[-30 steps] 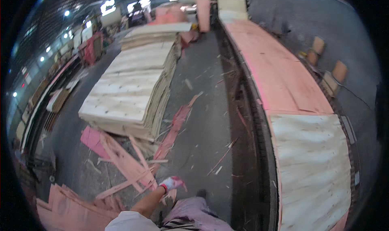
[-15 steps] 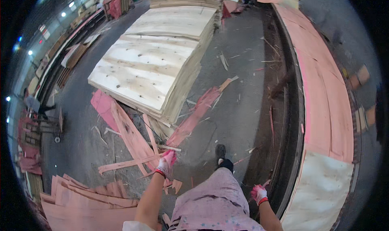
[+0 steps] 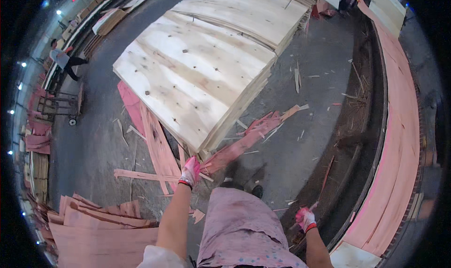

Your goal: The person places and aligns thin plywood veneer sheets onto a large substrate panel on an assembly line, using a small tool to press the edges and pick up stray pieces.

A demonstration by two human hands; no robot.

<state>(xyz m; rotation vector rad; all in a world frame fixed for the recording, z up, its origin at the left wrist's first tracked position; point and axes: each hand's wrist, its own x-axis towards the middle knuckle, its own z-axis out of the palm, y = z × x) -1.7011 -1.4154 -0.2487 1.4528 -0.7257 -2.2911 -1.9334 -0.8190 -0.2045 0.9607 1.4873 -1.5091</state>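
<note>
My left hand (image 3: 190,171), in a white glove with pink-stained fingers and a red cuff, reaches forward with its fingers loosely stretched. It is near the front corner of a tall stack of pale wood veneer sheets (image 3: 192,73). Around it on the floor lie pink veneer strips (image 3: 157,136) and a torn reddish piece (image 3: 244,143). My right hand (image 3: 306,218), gloved the same way, hangs low on the right with curled fingers. A thin pale bit sticks up beside them; what they hold is unclear.
Pink veneer sheets (image 3: 397,141) lie along a raised line on the right, with a dark debris-strewn channel (image 3: 336,174) beside it. More pink sheets (image 3: 103,240) are piled at lower left. A person (image 3: 63,59) walks near a wheeled cart (image 3: 63,106) at far left.
I have come nearer to the pale stack, and the view has turned. My left hand now appears close to its front corner. The person at left has moved into fuller view.
</note>
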